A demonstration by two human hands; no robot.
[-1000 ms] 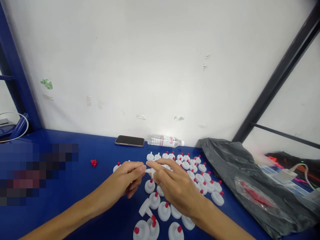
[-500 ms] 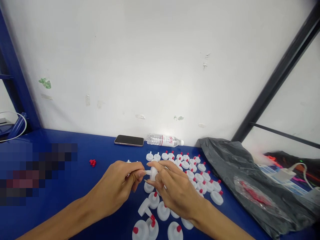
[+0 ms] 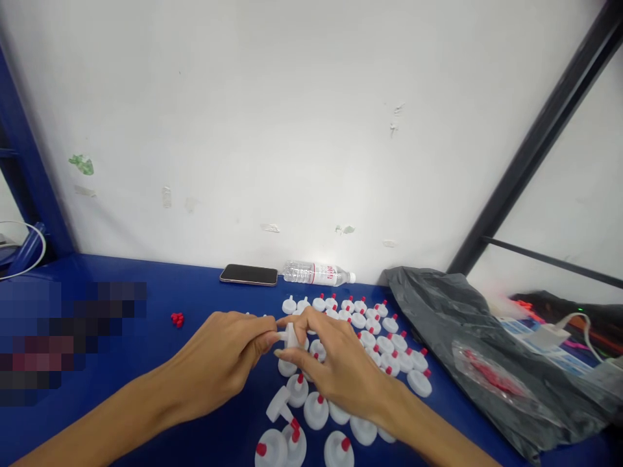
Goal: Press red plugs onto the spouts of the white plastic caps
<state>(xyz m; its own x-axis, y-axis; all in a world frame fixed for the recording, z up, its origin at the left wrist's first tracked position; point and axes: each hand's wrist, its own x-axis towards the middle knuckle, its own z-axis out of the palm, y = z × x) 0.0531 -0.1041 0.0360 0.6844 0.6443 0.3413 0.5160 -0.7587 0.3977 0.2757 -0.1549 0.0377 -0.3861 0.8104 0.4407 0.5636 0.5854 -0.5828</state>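
Observation:
Between my hands is a white plastic nozzle cap [image 3: 291,336], held sideways above the blue table. My left hand [image 3: 238,353] pinches the tip of its spout, and the fingertips hide whatever sits on that tip. Thumb and fingers of my right hand [image 3: 335,363] grip the round base from the other side. Several white caps with red tips [image 3: 389,344] stand on the table beyond and below my right hand. One white cap [image 3: 279,403] lies tipped over beneath my hands. A small pile of red tips [image 3: 178,320] rests left of my left hand.
A phone [image 3: 248,274] and a clear water bottle [image 3: 316,273] lie along the wall. At the right, a dark grey plastic bag [image 3: 438,324] carries a clear packet of red pieces [image 3: 491,376]. Behind it are a power strip and cables. A blurred-out patch covers the left edge.
My right hand's fingers have shifted around the cap's base, with index finger and thumb now more arched. My left hand keeps its pinch on the spout. The whole view has moved slightly.

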